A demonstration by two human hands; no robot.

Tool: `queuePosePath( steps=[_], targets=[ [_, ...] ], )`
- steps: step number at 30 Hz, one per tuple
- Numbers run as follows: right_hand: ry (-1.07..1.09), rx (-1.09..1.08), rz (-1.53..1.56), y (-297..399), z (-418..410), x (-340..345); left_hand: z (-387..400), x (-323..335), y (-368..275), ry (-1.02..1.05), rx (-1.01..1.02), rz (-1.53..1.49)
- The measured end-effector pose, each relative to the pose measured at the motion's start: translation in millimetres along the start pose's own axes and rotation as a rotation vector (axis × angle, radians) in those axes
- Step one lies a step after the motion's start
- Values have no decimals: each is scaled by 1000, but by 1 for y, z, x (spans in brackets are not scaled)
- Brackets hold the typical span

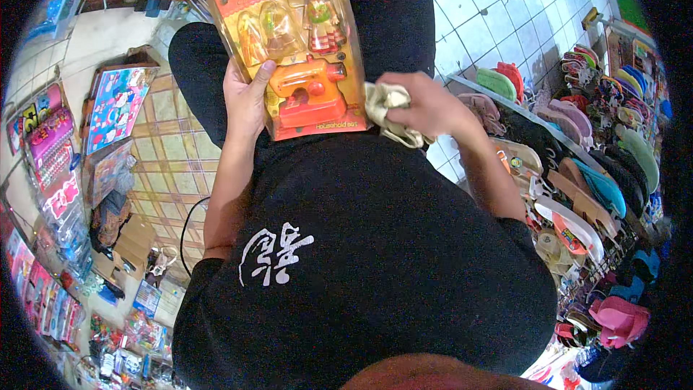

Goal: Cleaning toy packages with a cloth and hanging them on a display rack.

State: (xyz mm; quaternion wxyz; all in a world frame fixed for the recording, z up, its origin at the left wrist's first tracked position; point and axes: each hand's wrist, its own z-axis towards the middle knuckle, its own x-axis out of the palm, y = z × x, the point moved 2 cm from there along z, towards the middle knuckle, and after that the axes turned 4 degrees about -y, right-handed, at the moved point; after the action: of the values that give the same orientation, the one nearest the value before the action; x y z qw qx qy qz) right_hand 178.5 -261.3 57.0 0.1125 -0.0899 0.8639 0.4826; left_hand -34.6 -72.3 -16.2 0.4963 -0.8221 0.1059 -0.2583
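My left hand (248, 95) grips the left edge of a blister-packed toy set (260, 73), its thumb pressed over the clear plastic front. Inside the pack are a doll (322, 19), small doll clothes and an orange toy sewing machine (311, 89). The pack is tilted up above my lap, between my black-clad knees. Bunched in my right hand (419, 102) is a cream cloth (387, 100), close against the pack's lower right edge. Whether the cloth touches the pack I cannot tell. My right fingers look slightly blurred.
On the right, racks hold many slippers and sandals (574, 119) beside a white tiled floor (487, 5). To the left are a blue patterned box (120, 103), an open cardboard box (132, 244) and packaged goods (57, 157). A black cable (187, 227) curves near my left elbow.
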Motion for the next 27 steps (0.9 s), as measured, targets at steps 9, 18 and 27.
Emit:
queuePosePath(
  steps=[9, 18, 27],
  targets=[
    [-417, 87, 579, -6, -7, -36, 16, 13, -38, -141, -26, -285],
    [-918, -815, -526, 91, 42, -6, 25, 29, -46, -69, -368, -516],
    [-694, -946, -652, 89, 43, 43, 28, 25, -64, -248, -334, -558]
  ],
)
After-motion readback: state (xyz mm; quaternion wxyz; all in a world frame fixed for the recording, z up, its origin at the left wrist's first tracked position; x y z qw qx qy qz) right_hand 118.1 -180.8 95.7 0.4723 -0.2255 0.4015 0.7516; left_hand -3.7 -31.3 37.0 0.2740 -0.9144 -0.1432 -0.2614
